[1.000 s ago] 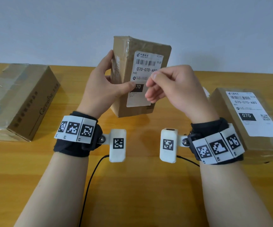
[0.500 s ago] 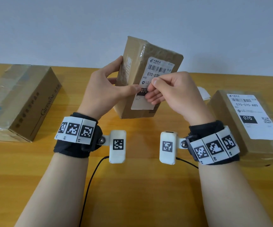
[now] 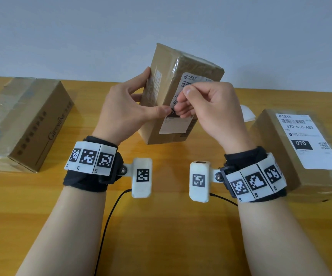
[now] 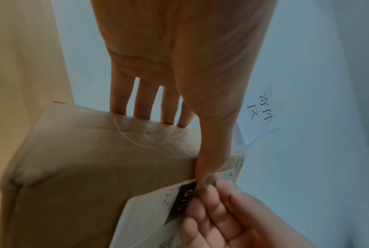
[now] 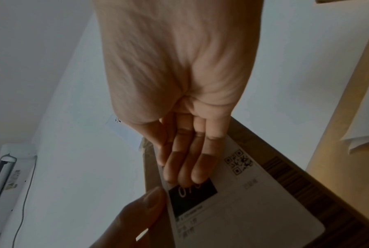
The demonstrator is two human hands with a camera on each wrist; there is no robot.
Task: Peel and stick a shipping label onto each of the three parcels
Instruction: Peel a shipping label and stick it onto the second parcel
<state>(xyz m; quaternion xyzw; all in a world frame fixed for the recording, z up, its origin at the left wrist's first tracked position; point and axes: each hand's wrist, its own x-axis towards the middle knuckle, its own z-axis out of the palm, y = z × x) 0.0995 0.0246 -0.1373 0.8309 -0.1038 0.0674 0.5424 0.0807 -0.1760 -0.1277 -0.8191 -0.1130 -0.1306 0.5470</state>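
Observation:
My left hand [image 3: 153, 96] grips a brown taped parcel [image 3: 193, 66] and holds it upright, tilted to the right, above the wooden table [image 3: 161, 232]. Its thumb lies on the front edge and its fingers reach round the back, as the left wrist view shows on the parcel [image 4: 90, 167]. A white shipping label [image 3: 178, 126] is on the parcel's front face. My right hand [image 3: 182, 100] presses its fingertips [image 5: 184, 176] on the label [image 5: 239, 214] at the black "070" box. Two more parcels lie on the table: one at the right [image 3: 276, 162] bears a label [image 3: 308, 144]; one at the left [image 3: 21, 120] shows none.
A white sheet of paper [image 3: 248, 114] lies on the table behind the right parcel. Black cables run from both wrist cameras across the near part of the table. A pale wall stands close behind the table's far edge.
The left hand has raised the parcel and tipped it to the right. The right hand has come from just in front of the label onto it and now presses it.

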